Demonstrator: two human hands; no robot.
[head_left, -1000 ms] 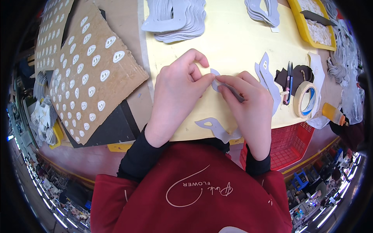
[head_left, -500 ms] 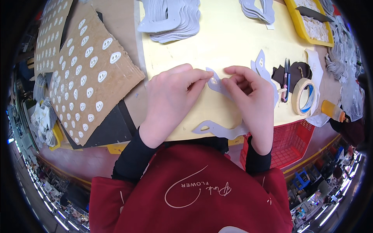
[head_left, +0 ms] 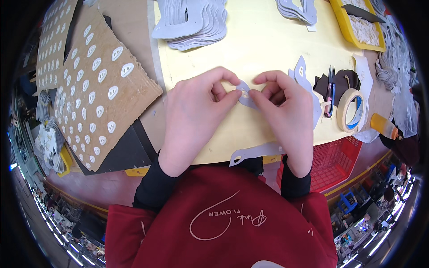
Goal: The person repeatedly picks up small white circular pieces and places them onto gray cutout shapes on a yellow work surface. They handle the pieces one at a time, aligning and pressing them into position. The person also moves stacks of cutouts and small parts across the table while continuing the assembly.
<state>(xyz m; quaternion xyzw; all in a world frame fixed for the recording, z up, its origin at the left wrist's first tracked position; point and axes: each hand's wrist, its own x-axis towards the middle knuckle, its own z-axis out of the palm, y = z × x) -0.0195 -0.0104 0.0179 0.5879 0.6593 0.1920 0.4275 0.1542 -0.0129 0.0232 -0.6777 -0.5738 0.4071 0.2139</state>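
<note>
Grey cutout (head_left: 246, 96) at the table's (head_left: 268, 44) middle is pinched by both hands, left hand (head_left: 196, 111) and right hand (head_left: 286, 114); too hard a squeeze could crease it.

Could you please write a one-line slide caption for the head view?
Both hands, left hand and right hand, pinch a small grey cut-out over a yellow board.

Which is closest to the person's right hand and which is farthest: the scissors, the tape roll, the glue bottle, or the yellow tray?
From the right hand:
1. Scissors, just to its right on a dark scrap.
2. Tape roll, a little farther right.
3. Glue bottle, past the tape at the table edge.
4. Yellow tray, up in the far right corner.
</note>
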